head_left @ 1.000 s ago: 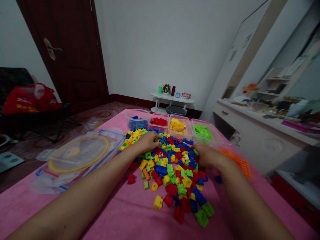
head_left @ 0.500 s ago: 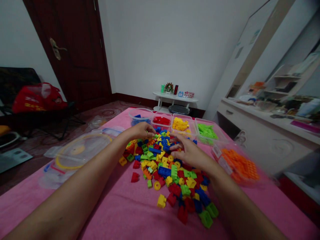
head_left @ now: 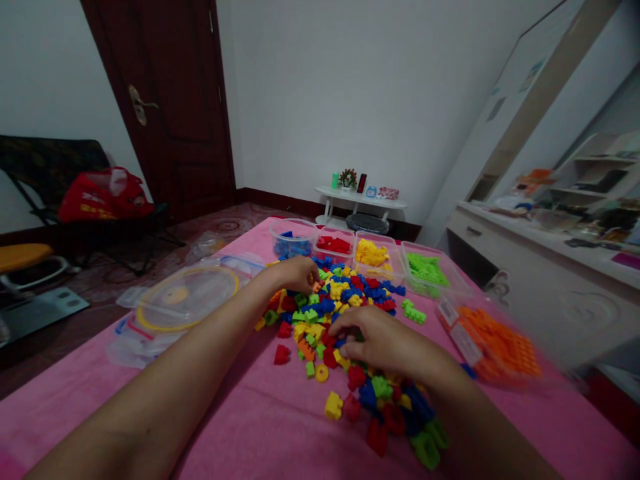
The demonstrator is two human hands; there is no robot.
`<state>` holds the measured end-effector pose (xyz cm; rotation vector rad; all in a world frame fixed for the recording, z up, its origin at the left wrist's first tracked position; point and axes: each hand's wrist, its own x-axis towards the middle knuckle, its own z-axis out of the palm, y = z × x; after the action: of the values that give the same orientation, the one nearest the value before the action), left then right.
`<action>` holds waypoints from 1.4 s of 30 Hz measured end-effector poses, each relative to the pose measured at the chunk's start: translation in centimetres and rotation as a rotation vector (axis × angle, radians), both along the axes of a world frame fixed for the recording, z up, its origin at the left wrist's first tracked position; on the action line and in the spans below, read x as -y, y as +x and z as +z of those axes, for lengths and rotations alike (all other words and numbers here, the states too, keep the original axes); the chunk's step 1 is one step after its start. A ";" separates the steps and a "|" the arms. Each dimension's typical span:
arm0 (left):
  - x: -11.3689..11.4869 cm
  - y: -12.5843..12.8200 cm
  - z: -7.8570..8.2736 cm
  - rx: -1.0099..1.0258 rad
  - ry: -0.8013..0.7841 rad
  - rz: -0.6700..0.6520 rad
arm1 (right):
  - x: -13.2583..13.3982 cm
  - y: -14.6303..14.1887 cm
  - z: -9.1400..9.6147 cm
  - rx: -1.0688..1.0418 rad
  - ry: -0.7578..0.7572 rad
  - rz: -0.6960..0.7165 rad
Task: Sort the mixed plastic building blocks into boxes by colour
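A loose heap of colourful plastic building blocks (head_left: 313, 331) covers the middle of the pink cloth. At the heap's far left part, my left hand (head_left: 296, 273) is closed, with an orange building block (head_left: 316, 287) at its fingertips. Nearer to me, my right hand (head_left: 375, 337) reaches into the heap from the right. Its fingers are bent, with a gap between thumb and forefinger, over red, blue and yellow blocks. The palm hides the blocks beneath it.
Behind the heap stand tubs of blue (head_left: 294, 230), red (head_left: 320, 235), yellow (head_left: 358, 240) and green blocks (head_left: 425, 268). A tub of orange blocks (head_left: 500, 343) is at the right. Clear lids (head_left: 186, 297) lie on the left. A green block (head_left: 414, 311) lies apart.
My right hand has come nearer to me over the heap, uncovering blocks at its far right. My left hand has stayed at the far left part, fingers more curled. The view has swung slightly left.
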<state>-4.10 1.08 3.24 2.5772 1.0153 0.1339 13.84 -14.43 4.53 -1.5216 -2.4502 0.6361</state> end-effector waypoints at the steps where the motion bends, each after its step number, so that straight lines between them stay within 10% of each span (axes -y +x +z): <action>1: 0.1 0.1 0.0 0.000 0.009 -0.004 | -0.4 0.3 -0.1 0.027 0.066 -0.045; 9: -0.3 -0.4 0.4 0.095 0.056 0.059 | -0.6 -0.5 0.3 0.047 0.279 -0.159; 16: -0.8 0.2 0.8 0.472 -0.237 0.169 | 0.4 -3.2 -0.8 -0.013 0.356 0.076; 27: 0.2 0.9 2.0 1.025 -0.793 0.459 | -0.2 -0.7 0.0 0.408 0.175 -0.174; 37: 0.5 1.2 2.0 1.033 -0.788 0.429 | -0.4 -0.8 -0.1 0.161 0.257 -0.293; 42: 0.4 1.2 1.9 1.037 -0.769 0.458 | 1.1 -4.0 -0.5 0.024 0.303 -0.039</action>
<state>-2.93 0.73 5.17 1.2455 0.9189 0.8828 9.89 -15.53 4.03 -1.4575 -2.3934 0.2259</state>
